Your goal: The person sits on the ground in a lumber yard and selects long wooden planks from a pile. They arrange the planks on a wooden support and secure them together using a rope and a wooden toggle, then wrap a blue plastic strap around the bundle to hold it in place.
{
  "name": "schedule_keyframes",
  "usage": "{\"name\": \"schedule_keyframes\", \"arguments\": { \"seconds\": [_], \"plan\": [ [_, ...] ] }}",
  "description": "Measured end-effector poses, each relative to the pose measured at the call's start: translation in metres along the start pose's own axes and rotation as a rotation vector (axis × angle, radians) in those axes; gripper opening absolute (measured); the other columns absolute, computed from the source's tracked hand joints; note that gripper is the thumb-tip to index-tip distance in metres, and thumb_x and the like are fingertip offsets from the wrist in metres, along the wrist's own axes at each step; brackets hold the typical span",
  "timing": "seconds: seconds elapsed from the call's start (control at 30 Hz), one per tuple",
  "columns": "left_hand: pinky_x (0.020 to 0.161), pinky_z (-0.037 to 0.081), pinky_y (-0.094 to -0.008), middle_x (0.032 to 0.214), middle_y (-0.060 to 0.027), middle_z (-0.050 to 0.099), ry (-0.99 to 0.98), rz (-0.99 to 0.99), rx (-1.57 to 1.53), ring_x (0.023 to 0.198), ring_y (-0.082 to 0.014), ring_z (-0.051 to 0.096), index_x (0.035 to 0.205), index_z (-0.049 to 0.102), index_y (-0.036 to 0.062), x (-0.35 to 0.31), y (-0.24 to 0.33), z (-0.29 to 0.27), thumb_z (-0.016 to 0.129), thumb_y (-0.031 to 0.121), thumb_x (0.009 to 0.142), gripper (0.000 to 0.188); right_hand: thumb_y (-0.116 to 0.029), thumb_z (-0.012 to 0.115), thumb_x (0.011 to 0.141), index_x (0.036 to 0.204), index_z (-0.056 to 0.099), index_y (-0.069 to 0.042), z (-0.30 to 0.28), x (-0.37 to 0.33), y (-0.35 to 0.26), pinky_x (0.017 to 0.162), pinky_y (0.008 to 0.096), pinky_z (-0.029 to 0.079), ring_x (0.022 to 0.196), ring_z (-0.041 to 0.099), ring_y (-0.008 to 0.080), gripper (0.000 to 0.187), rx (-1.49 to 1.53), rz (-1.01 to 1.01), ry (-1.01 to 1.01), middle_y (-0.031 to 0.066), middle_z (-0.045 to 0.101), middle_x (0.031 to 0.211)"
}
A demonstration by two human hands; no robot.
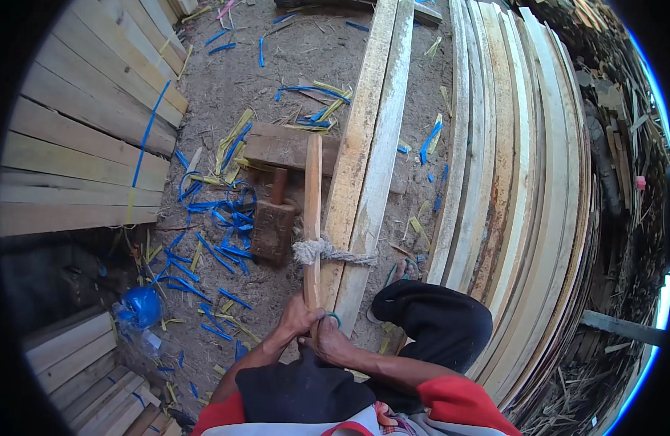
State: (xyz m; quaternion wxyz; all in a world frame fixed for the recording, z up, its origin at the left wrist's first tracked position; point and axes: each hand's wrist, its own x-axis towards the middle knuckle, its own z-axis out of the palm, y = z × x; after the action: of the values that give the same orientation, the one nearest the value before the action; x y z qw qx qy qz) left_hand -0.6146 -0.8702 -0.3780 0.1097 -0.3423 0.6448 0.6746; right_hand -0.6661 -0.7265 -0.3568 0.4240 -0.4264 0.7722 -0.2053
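Two long planks (364,138) run away from me, side by side. A twisted rope (342,254) goes around them and around a narrow wooden stick (313,196), with its thick knot over the stick. My left hand (299,318) is closed at the near end of the stick. Close beside it, my right hand (329,340) is closed at the planks' near end, with a thin green loop (335,317) showing by its fingers. What the right hand grips is hidden. My knees are bent on both sides of the hands.
Stacked boards (95,138) bound with blue strap stand at the left. Long boards (495,145) lie at the right. A wooden block (272,229) with an upright peg and a thick beam (284,145) sit left of the planks. Blue strap scraps (233,218) litter the dirt ground.
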Motion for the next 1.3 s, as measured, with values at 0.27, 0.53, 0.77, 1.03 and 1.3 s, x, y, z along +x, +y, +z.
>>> {"name": "schedule_keyframes", "arguments": {
  "seconds": [0.27, 0.53, 0.77, 1.03, 1.3],
  "plan": [
    [0.077, 0.050, -0.0392, 0.097, -0.0222, 0.064, -0.062, 0.144, 0.397, 0.089, -0.0357, 0.063, 0.115, 0.051, 0.0024, 0.033, -0.020, -0.080, 0.071, 0.025, 0.060, 0.063, -0.059, 0.045, 0.086, 0.121, 0.054, -0.005, -0.232, 0.199, -0.019, 0.101, 0.0480, 0.026, 0.124, 0.041, 0.0266, 0.065, -0.953, -0.486, 0.306, 0.0136, 0.055, 0.123],
    [0.081, 0.043, -0.0489, 0.096, -0.0122, 0.059, 0.475, 0.418, 1.071, 0.098, -0.0337, 0.055, 0.101, 0.055, 0.0057, 0.150, -0.029, -0.148, 0.064, 0.009, 0.067, 0.036, -0.050, 0.046, 0.091, 0.073, 0.062, 0.002, -0.252, 0.112, -0.009, 0.061, 0.0450, 0.049, 0.060, 0.063, 0.0326, 0.058, -0.555, 0.069, -0.429, 0.0188, 0.062, 0.064],
    [0.102, 0.032, -0.0433, 0.140, -0.0240, 0.032, 0.600, -0.058, -0.090, 0.129, -0.0336, 0.035, 0.139, 0.027, -0.0008, 0.119, -0.032, -0.066, 0.062, 0.038, 0.083, 0.076, -0.012, 0.065, 0.081, 0.097, 0.049, 0.002, -0.237, 0.057, 0.033, 0.040, 0.0272, 0.050, 0.047, 0.059, 0.0153, 0.027, 0.964, 0.715, -0.681, 0.0064, 0.056, 0.060],
    [0.110, 0.018, -0.0415, 0.143, -0.0271, 0.021, -0.059, 0.046, -0.379, 0.136, -0.0344, 0.017, 0.141, 0.010, -0.0080, 0.013, -0.008, 0.020, 0.068, 0.069, 0.062, 0.124, -0.018, 0.062, 0.073, 0.095, 0.051, 0.004, -0.045, 0.005, -0.025, 0.054, 0.0421, 0.048, 0.059, 0.060, 0.0365, 0.033, 0.539, 0.581, 0.149, 0.0178, 0.059, 0.068],
    [0.087, 0.046, -0.0441, 0.107, -0.0298, 0.057, 0.084, -0.035, 0.000, 0.098, -0.0441, 0.058, 0.132, 0.032, -0.0012, 0.008, 0.010, 0.014, 0.073, 0.030, 0.056, 0.091, -0.043, 0.063, 0.078, 0.097, 0.063, -0.001, -0.133, 0.055, -0.015, 0.077, 0.0439, 0.048, 0.089, 0.062, 0.0363, 0.046, 0.124, 0.141, -0.855, 0.0230, 0.064, 0.094]
  ]
}}
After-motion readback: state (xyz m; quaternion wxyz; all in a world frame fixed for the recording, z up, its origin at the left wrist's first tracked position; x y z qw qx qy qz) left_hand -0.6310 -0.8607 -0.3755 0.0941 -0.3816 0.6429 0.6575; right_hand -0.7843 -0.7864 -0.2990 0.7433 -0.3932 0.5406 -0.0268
